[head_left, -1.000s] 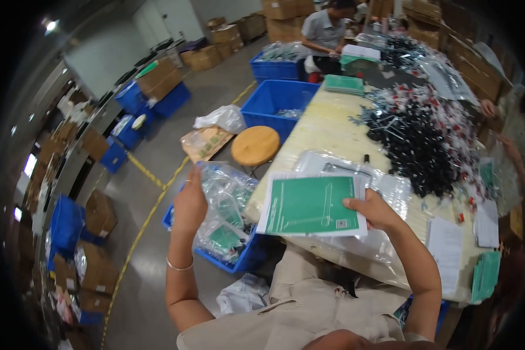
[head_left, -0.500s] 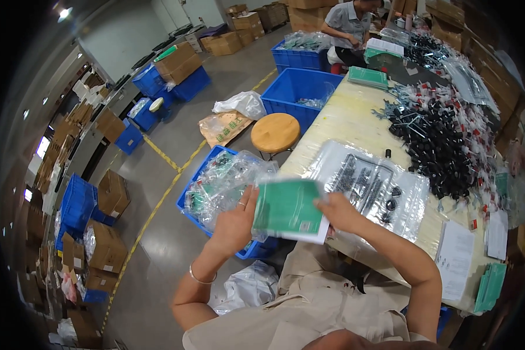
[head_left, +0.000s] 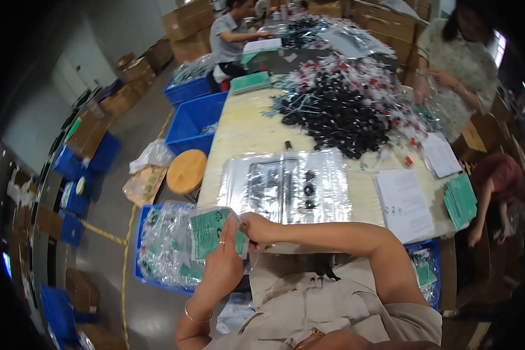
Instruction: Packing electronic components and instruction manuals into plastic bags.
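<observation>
A transparent plastic bag with a green printed card [head_left: 207, 236] in it is between my hands, above the left edge of the work table. My left hand [head_left: 224, 262] grips it, fingers laid along its face and the thumb hidden behind. At the bag's upper right edge, my right hand [head_left: 259, 228] is closed on it, fingertips partly hidden. Just beyond and below is a blue bin [head_left: 139, 256] heaped with similar filled bags. Flat on the table in front of me lie silvery transparent bags [head_left: 326, 186] with black parts showing inside.
A large pile of black-capped parts [head_left: 344, 116] covers the table's far middle. White printed sheets [head_left: 402, 204] and green cards [head_left: 459, 201] lie at the right. A wooden stool [head_left: 186, 171] and a blue bin [head_left: 195, 119] stand left. Co-workers [head_left: 458, 70] are at the far side and right.
My view has swung right. The bagged green card has turned and come over the filled bin, and my right hand has drawn in close beside my left.
</observation>
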{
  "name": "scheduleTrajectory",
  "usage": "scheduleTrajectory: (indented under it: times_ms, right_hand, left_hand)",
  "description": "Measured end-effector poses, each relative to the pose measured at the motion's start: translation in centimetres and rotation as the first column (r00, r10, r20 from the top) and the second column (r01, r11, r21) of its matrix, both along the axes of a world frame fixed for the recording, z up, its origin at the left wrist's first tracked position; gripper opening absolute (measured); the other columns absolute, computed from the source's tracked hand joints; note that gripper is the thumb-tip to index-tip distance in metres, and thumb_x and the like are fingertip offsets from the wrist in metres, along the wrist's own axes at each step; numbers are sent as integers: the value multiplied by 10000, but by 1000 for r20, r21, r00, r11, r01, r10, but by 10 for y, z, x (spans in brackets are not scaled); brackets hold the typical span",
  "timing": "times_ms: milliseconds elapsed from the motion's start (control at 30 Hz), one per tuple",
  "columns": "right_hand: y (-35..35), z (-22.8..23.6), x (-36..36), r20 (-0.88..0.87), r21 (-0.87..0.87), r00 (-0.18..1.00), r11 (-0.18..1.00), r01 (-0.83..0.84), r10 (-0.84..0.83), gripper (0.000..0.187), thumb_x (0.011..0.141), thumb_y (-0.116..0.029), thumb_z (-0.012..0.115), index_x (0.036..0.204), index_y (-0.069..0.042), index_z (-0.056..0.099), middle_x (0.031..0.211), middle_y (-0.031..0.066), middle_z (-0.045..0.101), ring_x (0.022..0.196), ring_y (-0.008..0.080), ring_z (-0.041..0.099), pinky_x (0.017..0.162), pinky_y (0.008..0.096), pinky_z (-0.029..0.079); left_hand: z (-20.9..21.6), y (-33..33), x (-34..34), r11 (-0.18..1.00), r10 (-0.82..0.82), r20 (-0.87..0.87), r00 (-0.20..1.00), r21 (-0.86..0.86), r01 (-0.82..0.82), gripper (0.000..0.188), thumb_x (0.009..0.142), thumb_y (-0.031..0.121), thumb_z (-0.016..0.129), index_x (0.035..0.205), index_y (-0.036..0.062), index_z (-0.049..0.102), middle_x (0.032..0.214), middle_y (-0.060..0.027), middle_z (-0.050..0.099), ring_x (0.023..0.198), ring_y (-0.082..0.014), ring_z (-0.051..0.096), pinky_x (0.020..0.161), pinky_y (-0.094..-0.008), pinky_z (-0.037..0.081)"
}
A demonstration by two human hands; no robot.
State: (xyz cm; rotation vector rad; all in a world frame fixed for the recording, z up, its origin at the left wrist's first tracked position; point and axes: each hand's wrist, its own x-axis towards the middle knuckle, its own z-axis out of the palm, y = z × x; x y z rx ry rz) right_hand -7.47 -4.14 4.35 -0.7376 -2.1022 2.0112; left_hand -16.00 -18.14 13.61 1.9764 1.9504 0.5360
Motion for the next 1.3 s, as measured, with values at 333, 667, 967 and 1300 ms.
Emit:
scheduleTrajectory:
  times_ms: [333, 667, 967, 1300]
  right_hand:
    - [69, -122, -29, -56, 751, 997, 660, 8, 52, 240, 894, -157, 491, 1037, 26, 554, 1021, 168, 609, 893, 246, 622, 631, 328, 519]
    - [131, 36, 212, -215, 819, 828, 367, 442, -518, 277, 805, -73, 600, 1075, -16, 568, 988, 160, 571, 830, 270, 614, 693, 367, 508]
    - [187, -19, 248, 149, 948, 647, 294, 122, -748, 295, 725, -21, 588, 996, 2, 475, 1051, 226, 437, 878, 397, 553, 720, 460, 478]
    - [202, -16, 290, -232, 564, 643, 437, 700, -730, 225, 733, -42, 623, 946, 19, 579, 859, 121, 566, 659, 242, 586, 647, 313, 506]
  left_hand:
    - [19, 65, 54, 875, -475, 93, 875, 152, 459, 738, 708, -75, 488, 1393, 76, 255, 1419, -156, 339, 1034, -392, 541, 694, -428, 508]
    - [-30, 113, 29, 916, -236, -101, 966, 308, 256, 745, 679, -64, 471, 1390, 53, 281, 1430, -110, 347, 960, -340, 590, 594, -389, 506]
    - [-38, 135, 42, 884, -279, -97, 955, 362, 295, 750, 680, -63, 465, 1396, 51, 274, 1427, -113, 355, 945, -318, 600, 582, -363, 499]
    - [-71, 150, 62, 885, -320, -43, 946, 343, 315, 720, 691, -67, 459, 1383, 52, 297, 1424, -111, 362, 820, -299, 633, 547, -348, 500]
